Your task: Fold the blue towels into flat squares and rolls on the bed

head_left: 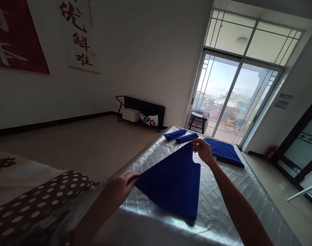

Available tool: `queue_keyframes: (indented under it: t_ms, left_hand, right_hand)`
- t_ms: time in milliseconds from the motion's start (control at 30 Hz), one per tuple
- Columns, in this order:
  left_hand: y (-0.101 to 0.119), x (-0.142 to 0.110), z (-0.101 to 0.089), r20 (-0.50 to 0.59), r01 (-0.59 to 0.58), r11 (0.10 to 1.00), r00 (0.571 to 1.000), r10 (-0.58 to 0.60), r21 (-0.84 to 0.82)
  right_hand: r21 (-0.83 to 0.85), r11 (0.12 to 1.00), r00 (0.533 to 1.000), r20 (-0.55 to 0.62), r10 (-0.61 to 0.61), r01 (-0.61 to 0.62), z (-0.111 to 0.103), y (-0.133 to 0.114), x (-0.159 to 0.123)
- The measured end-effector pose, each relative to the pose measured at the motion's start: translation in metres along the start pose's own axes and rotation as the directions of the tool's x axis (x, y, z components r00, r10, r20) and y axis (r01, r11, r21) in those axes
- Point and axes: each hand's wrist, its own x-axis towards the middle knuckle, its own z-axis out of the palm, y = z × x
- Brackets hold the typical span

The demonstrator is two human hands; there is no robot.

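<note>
A blue garment, folded flat with a curved notch in its right edge, is stretched between my two hands over the silver quilted mattress. Fingers of my left hand pinch its left corner. At the far upper corner, my right hand grips the cloth between thumb and fingers. Beyond it lie two rolled blue cloths, side by side near the mattress's far end. To the right of my right hand rests a flat folded blue cloth.
At the left is a bed with a brown polka-dot cover. A dark low rack against the wall holds a white box and a printed bag. Past the mattress are a sliding glass door and a stool.
</note>
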Motion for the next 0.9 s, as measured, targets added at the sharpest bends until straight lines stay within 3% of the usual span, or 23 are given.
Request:
queue_keyframes:
  t_ms: [133, 300, 400, 567, 900]
  left_hand:
    - [0.051, 0.01, -0.036, -0.18, -0.226, 0.974, 0.96, 0.217, -0.03]
    - [0.13, 0.02, -0.092, -0.186, -0.216, 0.975, 0.961, 0.203, -0.05]
    - [0.162, 0.021, -0.114, -0.198, -0.238, 0.971, 0.952, 0.234, 0.006]
    - [0.182, 0.027, -0.125, -0.114, -0.351, 0.936, 0.931, 0.348, -0.007]
    - [0.187, 0.032, -0.105, -0.066, -0.385, 0.922, 0.922, 0.381, -0.052]
  right_hand:
    - [0.113, 0.994, 0.991, -0.137, 0.0, 0.015, -0.053, -0.033, -0.017]
    - [0.183, 0.98, 0.942, -0.334, -0.016, 0.082, -0.105, -0.07, -0.038]
    - [0.16, 0.982, 0.913, -0.408, -0.024, 0.098, -0.127, -0.083, -0.05]
    - [0.102, 0.993, 0.888, -0.459, -0.008, 0.061, -0.151, -0.091, -0.071]
    - [-0.05, 0.997, 0.913, -0.406, 0.04, -0.065, -0.174, -0.096, -0.112]
